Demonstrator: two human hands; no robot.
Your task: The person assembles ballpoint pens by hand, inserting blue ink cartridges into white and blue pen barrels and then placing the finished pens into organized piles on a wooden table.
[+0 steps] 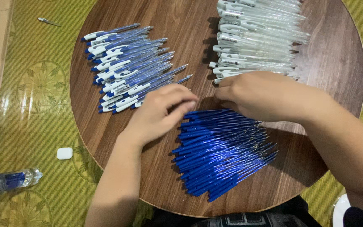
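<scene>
Where both hands meet, left hand (158, 113) and right hand (253, 94), grips loosely curled on thin blue refills (221, 151).

We cannot see the fingertips of the right hand (257, 94), tucked underneath; the clear barrel pile (257, 38) runs past the far edge.

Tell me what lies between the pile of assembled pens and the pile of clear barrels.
In the head view, only bare wooden table separates the assembled pens from the clear barrels.
</scene>
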